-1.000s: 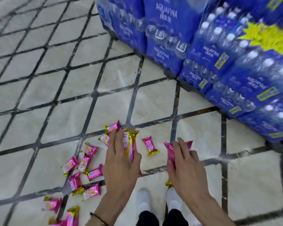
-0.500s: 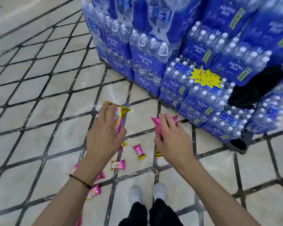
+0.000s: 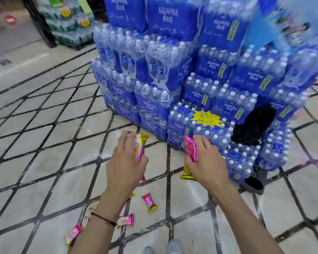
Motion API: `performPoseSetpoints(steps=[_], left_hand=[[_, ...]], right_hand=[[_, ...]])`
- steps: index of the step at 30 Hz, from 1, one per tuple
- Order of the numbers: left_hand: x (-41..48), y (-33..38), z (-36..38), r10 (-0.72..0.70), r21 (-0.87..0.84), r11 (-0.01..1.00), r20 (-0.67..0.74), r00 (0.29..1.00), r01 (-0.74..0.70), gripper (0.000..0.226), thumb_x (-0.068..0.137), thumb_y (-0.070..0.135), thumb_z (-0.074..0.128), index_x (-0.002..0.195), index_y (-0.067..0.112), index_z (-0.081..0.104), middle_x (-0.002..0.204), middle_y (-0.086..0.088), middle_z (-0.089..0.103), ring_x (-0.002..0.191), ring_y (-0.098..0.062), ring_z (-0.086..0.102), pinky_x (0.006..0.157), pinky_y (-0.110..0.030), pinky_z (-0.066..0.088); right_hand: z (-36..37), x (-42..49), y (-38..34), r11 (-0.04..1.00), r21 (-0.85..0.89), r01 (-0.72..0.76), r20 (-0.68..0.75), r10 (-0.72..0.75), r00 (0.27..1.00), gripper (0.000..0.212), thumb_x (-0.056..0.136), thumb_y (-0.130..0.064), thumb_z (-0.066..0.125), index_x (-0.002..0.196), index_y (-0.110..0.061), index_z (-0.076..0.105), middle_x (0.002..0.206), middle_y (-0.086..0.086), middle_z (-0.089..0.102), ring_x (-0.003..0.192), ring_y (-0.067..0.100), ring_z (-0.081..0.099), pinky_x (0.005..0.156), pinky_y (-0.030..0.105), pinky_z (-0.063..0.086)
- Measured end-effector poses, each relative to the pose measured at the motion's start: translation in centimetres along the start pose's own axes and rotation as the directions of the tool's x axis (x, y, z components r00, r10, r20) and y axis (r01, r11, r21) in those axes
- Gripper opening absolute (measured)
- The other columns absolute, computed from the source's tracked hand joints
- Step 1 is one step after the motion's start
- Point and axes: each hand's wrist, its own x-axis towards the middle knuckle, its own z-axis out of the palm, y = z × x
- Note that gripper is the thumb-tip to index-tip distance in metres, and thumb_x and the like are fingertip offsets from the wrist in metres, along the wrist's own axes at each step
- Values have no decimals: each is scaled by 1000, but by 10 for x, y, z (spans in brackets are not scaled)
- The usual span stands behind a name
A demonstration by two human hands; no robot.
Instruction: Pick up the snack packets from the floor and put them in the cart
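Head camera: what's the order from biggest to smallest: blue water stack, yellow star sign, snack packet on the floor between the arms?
1. blue water stack
2. yellow star sign
3. snack packet, smallest, though nearest

one head-worn wide-angle view, tilted forward and down, facing the water stack (image 3: 191, 79), floor (image 3: 35, 153) before the stack, left hand (image 3: 125, 164) and right hand (image 3: 207, 162) nearest the lens

Blue shrink-wrapped water packs (image 3: 173, 74) piled far on tiled floor (image 3: 44, 143), yellow starburst price tag (image 3: 206, 119) stuck in front, black cloth (image 3: 253, 123) just right, green bottle packs (image 3: 70, 24) far left.
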Motion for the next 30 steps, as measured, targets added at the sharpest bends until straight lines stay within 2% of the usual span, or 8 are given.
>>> performPoseSetpoints(steps=[6, 8, 11, 15, 20, 23, 27, 30], left_hand=[[6, 26, 6, 128, -69, 990, 55, 990, -124, 68, 86, 36, 65, 146, 28, 33, 158, 4, 26, 113, -25, 57, 80, -45, 56], [5, 36, 10, 182, -104, 979, 90, 979, -173, 68, 87, 36, 65, 146, 29, 33, 159, 6, 25, 118, -24, 55, 83, -43, 54], [1, 51, 15, 283, -157, 952, 133, 950, -262, 68, 87, 37, 63, 149, 27, 35, 161, 6, 24, 123, -23, 52, 84, -39, 50], [-6, 66, 26, 380, -234, 913, 186, 906, -334, 66, 88, 39, 62, 148, 27, 35, 161, 8, 23, 118, -25, 56, 82, -40, 51], [-26, 96, 40, 535, -308, 834, 245, 809, -458, 69, 90, 39, 58, 152, 31, 28, 164, 12, 15, 125, -19, 51, 86, -36, 50], [-43, 120, 46, 621, -382, 769, 254, 741, -514, 69, 88, 37, 60, 149, 32, 30, 162, 11, 20, 124, -20, 52, 85, -39, 53], [-80, 159, 54, 734, -451, 671, 292, 613, -589, 74, 88, 38, 60, 154, 29, 27, 164, 9, 19, 129, -21, 49, 96, -39, 50], [-115, 192, 55, 797, -465, 602, 309, 518, -649, 74, 88, 39, 61, 153, 28, 27, 165, 10, 16, 131, -20, 48, 96, -39, 49]], right_hand=[[-26, -23, 20, 990, -51, -131, -21, 130, 991, 40, 88, -36, 56, 123, -25, 42, 124, -8, 49, 95, 26, 52, 65, 39, 50], [-33, -33, 23, 983, -55, -177, -40, 175, 984, 40, 87, -36, 57, 122, -26, 42, 123, -9, 49, 94, 27, 54, 65, 40, 51], [-43, -53, 25, 963, -83, -258, -99, 250, 963, 39, 88, -35, 56, 124, -27, 43, 126, -11, 49, 92, 26, 55, 64, 39, 52], [-50, -90, 25, 904, -161, -396, -156, 373, 915, 38, 90, -37, 56, 125, -27, 44, 127, -10, 48, 89, 24, 54, 60, 37, 51], [-63, -149, 38, 790, -173, -588, -180, 562, 807, 48, 89, -41, 55, 133, -33, 36, 137, -14, 44, 94, 21, 55, 65, 36, 53], [-77, -189, 46, 711, -187, -678, -209, 645, 735, 52, 89, -42, 57, 136, -31, 36, 141, -12, 43, 102, 21, 56, 71, 31, 53], [-100, -243, 56, 603, -154, -783, -288, 731, 619, 58, 91, -43, 58, 141, -30, 33, 146, -11, 41, 109, 19, 55, 76, 31, 56], [-118, -288, 63, 524, -128, -842, -342, 774, 533, 61, 91, -45, 56, 144, -30, 30, 148, -9, 39, 110, 18, 56, 76, 29, 55]])
